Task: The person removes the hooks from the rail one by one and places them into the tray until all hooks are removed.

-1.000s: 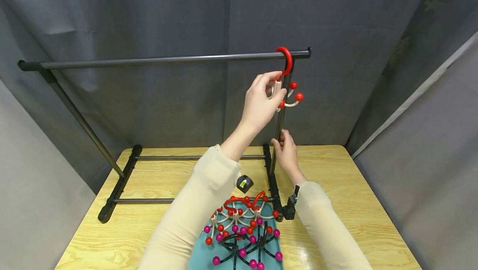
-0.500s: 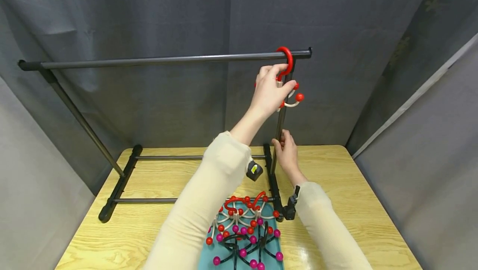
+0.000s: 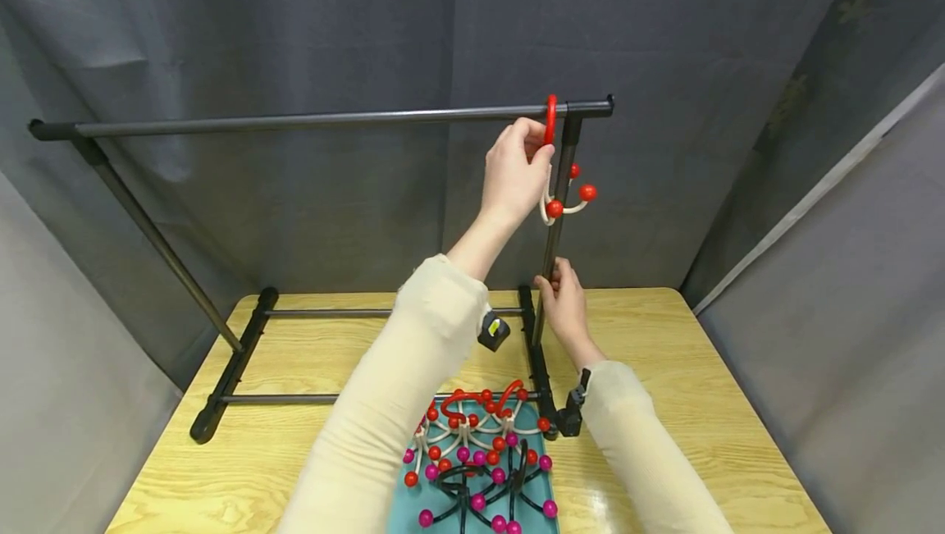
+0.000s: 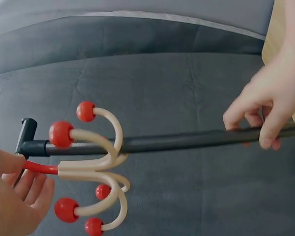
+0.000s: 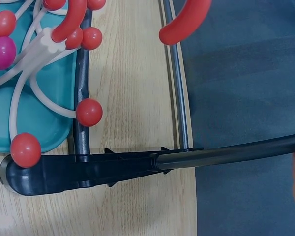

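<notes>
A cream claw-shaped hanger (image 4: 86, 171) with red ball tips hangs by its red hook (image 3: 550, 117) over the top rail (image 3: 332, 117) of a dark metal rack, near the right end. My left hand (image 3: 514, 173) pinches the hook's lower part between thumb and fingers; the left wrist view shows the prongs spread beyond the fingertips. Lower down, my right hand (image 3: 564, 304) grips the rack's right post (image 3: 547, 259) with thumb and fingers on either side. Only a sliver of that hand appears at the edge of the right wrist view.
A teal tray (image 3: 402, 509) holds several more claw hangers, cream ones with red hooks and black ones (image 3: 463, 491) with magenta balls. It reaches the rack's right black foot (image 3: 541, 366). The rack stands on a wooden table (image 3: 664, 403) before grey curtains.
The hook has turned on the rail, from facing broadly to nearly edge-on, and sits slightly farther left. My left hand moved right, then back left onto the hook. My right hand stays on the post.
</notes>
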